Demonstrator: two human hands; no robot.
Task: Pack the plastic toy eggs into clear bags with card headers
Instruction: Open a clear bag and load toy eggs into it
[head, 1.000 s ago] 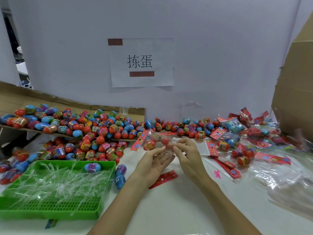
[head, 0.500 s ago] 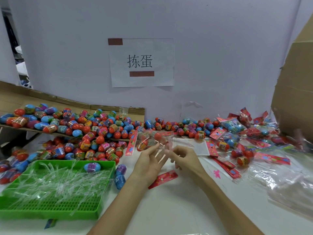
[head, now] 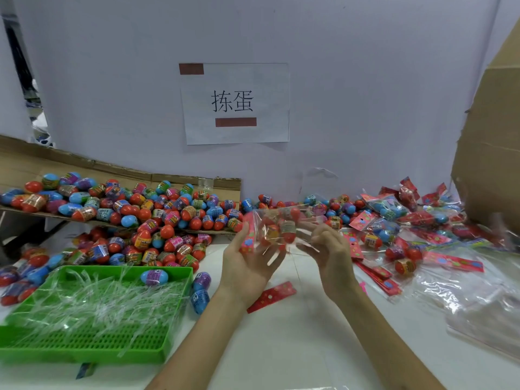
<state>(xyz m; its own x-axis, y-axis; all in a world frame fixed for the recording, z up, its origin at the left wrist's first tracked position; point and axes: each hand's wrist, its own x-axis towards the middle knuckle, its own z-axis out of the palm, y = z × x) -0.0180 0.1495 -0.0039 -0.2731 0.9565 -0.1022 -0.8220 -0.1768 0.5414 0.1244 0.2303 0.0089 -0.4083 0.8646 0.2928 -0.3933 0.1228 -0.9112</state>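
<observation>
A clear bag (head: 277,225) with a pink card header (head: 248,235) hangs just above the table, holding a few red toy eggs (head: 287,229). My left hand (head: 247,266) cradles it from below, palm up, thumb against the header. My right hand (head: 330,256) pinches the bag's right end; its fingertips are blurred. Several loose red, blue and purple eggs (head: 146,218) are heaped at the left on a cardboard sheet and on the table under it.
A green tray (head: 84,353) of clear plastic strips holds one blue egg (head: 154,277) at front left; two eggs (head: 200,288) lie beside it. A loose red card (head: 271,295) lies under my hands. Packed bags (head: 389,211), empty clear bags (head: 464,299) and a cardboard box (head: 489,150) are at right.
Both hands have lifted the bag off the table and turned it, so the header now faces left. The right hand has shifted along the bag's right end.
</observation>
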